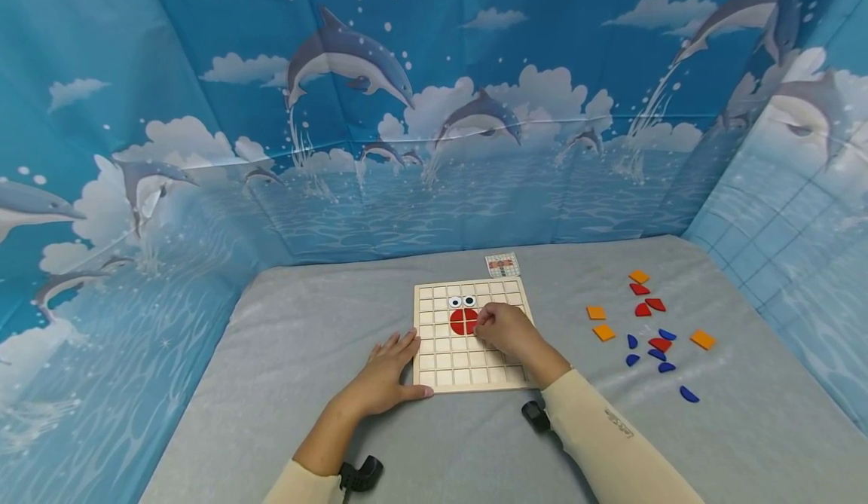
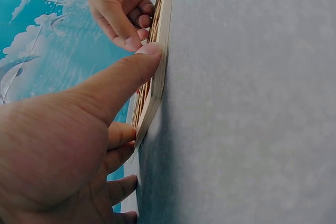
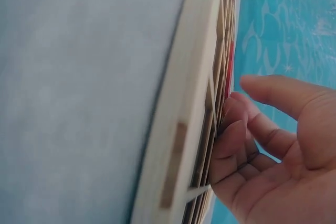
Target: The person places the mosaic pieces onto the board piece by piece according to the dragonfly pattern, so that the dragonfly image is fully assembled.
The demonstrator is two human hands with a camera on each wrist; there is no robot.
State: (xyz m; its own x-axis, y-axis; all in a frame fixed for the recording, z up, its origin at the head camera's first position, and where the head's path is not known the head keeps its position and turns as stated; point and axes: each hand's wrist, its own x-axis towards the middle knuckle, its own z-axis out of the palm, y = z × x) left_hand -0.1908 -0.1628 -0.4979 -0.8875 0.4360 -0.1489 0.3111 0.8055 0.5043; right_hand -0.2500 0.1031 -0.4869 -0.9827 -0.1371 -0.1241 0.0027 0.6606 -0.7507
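A wooden grid board [image 1: 468, 389] lies flat on the grey cloth. My left hand [image 1: 385, 376] steadies its left side, with the thumb at the near corner and the other fingers spread along the edge. Over the right part of the grid is my right hand [image 1: 507, 332], its fingertips at the red pieces [image 1: 459, 322], which together form a disc in the cells. In the right wrist view its index fingertip reaches a red piece [image 3: 230, 66], while the thumb stands apart and the other fingers curl. Two googly-eye pieces [image 1: 469, 301] sit just above the red disc.
A small pattern card [image 1: 502, 264] lies beyond the board's far edge. Scattered on the cloth to the right are orange squares [image 1: 603, 332], red quarter pieces [image 1: 660, 345] and blue half-round pieces [image 1: 689, 394]. A dolphin-print curtain [image 1: 407, 210] stands behind the table.
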